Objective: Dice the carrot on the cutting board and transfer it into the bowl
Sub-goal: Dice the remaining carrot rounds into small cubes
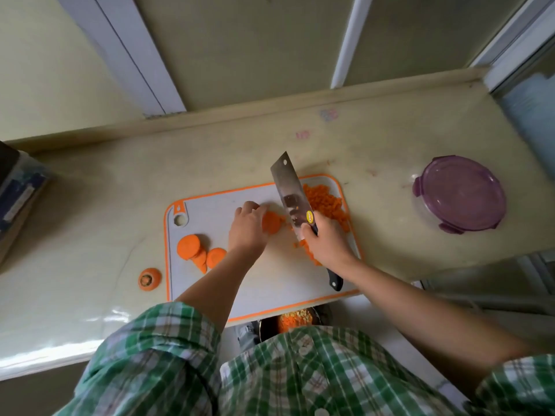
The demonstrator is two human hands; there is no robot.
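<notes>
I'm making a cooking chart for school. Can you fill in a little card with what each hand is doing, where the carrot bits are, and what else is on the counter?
left hand: steadies carrot slices on the cutting board
right hand: grips cleaver, blade by those slices
diced carrot: heaped at board's far right
uncut slices: board's left side
carrot top: on counter, left of board
lidded purple container: far right

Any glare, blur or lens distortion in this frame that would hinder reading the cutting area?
Head view: strong wide-angle bending, the countertop edges bowing; window glare sits on its near-left edge, away from the cutting board. The cleaver, left hand and right hand read clearly; the plaid shirt at the bottom is soft, and the lit scene casts only faint shadows.
</notes>
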